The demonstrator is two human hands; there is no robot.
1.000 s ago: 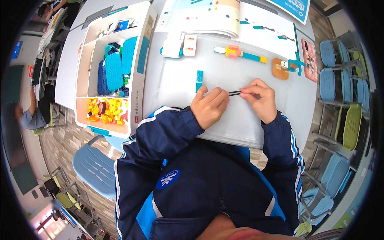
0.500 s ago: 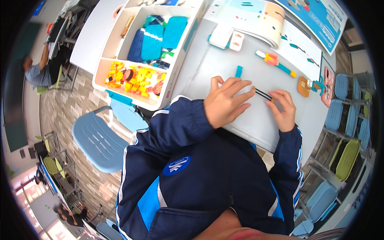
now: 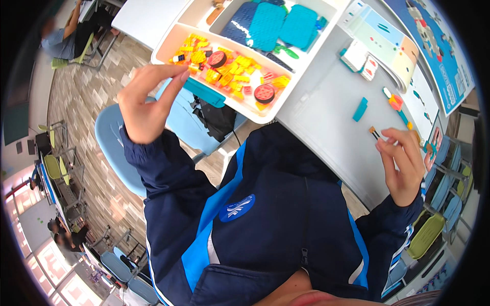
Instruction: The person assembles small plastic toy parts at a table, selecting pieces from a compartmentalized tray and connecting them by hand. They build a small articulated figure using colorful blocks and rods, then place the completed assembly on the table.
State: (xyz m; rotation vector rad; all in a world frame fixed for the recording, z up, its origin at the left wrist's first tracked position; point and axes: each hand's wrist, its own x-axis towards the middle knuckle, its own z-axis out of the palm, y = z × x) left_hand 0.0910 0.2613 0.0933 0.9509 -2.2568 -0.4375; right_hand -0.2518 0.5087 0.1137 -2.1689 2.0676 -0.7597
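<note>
My left hand hovers at the near left edge of a white sorting box. Its thumb and forefinger stretch toward the box's yellow and red building bricks, tips close together, with nothing visible between them. Over the grey work surface, my right hand pinches a small part with thin black rods and a brown end. The fingers hide its other end. A teal brick piece lies left of that hand. Beyond it is a small assembly of white, orange, teal and yellow bricks.
Teal and navy plates fill the box's far compartment. A white brick assembly, an open instruction booklet and a blue printed sheet lie at the far right. Blue chairs and a black bag are beside the table.
My left hand has left the rods and moved left to the box's edge. My right hand keeps the rod part. The view has shifted, bringing the box closer to the middle.
</note>
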